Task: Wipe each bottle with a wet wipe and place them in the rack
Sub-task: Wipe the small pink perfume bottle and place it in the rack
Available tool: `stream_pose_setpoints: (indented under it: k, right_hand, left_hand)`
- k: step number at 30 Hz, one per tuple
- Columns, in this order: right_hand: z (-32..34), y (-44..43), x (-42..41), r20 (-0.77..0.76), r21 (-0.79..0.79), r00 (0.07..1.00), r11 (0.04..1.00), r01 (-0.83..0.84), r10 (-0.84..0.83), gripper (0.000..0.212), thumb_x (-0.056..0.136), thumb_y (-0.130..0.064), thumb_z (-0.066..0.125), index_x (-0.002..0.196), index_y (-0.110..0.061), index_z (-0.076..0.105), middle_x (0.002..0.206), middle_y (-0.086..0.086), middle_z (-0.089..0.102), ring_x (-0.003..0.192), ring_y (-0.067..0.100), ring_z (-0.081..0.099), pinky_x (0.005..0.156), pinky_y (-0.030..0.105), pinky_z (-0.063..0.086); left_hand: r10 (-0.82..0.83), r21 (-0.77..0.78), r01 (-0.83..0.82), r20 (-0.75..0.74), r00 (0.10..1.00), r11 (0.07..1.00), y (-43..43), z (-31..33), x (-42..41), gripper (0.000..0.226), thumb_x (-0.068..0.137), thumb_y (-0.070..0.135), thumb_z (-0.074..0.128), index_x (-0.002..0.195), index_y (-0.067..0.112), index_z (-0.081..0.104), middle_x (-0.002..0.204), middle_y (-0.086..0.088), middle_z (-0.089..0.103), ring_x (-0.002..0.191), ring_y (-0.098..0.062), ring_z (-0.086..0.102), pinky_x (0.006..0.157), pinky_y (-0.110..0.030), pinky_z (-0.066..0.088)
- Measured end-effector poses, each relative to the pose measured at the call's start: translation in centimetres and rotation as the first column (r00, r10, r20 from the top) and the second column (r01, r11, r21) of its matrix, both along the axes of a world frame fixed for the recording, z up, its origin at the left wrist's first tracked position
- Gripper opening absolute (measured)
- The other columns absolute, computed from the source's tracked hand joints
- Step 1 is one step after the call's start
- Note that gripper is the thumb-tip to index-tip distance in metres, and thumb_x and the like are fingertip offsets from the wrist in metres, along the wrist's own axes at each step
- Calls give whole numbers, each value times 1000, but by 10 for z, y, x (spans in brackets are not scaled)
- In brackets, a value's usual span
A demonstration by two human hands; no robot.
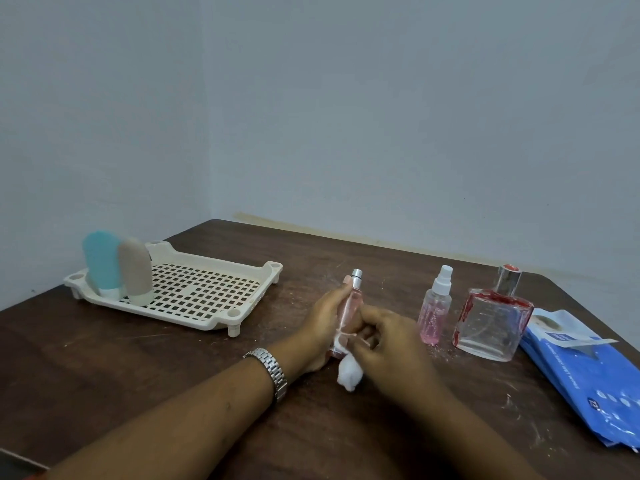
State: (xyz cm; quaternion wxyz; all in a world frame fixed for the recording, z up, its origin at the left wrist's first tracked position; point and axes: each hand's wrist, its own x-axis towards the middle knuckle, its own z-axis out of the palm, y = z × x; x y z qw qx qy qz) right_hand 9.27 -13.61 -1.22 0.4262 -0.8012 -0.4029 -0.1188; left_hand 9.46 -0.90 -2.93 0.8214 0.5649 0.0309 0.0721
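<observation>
Left of the square glass bottle point(493, 323) on the desk point(173, 375), the left hand point(323, 327) grips a slim pink bottle point(351, 303) upright while the right hand point(391, 344) pinches a white wipe point(349, 374) against its base. Farther left, the rack point(194, 292) holds two tubes.

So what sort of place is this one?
Probably a plain room at home, not a workshop: a worn brown wooden table pushed into a bare grey-blue wall corner, with a cream plastic rack on it.
</observation>
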Motion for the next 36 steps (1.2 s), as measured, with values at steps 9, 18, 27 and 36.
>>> stream_pose_setpoints:
  k: [9,18,27,36]
  right_hand:
    - [8,2,20,-36,262,989,953,151,-147,25,77,-10,72,65,-26,56,69,-10,62,65,2,57,55,9,41]
    - [0,2,14,1,213,999,976,46,-47,34,78,-8,71,77,-41,64,87,-19,61,84,-3,59,69,11,49]
    - [-3,4,11,-92,220,986,969,-113,136,20,75,-5,74,81,-24,72,96,-6,66,91,-3,60,72,8,47]
    - [-5,5,16,-382,515,869,853,-83,315,7,81,1,65,87,-3,65,92,7,70,86,22,68,73,33,57]
  left_hand:
    - [-118,-50,119,8,993,992,-3,-1,4,41,95,39,44,86,11,73,89,-10,72,82,-19,69,77,-29,54]
    - [-39,-133,36,-23,999,990,-1,7,1,39,97,43,39,87,8,56,70,-8,67,61,-19,66,54,-27,54]
    - [7,-279,10,61,998,960,10,19,-3,42,93,46,41,81,8,54,66,-11,64,71,-26,69,67,-35,56]
    - [-60,-270,74,63,996,960,-4,19,-6,60,95,49,34,67,9,68,79,-13,71,69,-22,68,69,-33,54]
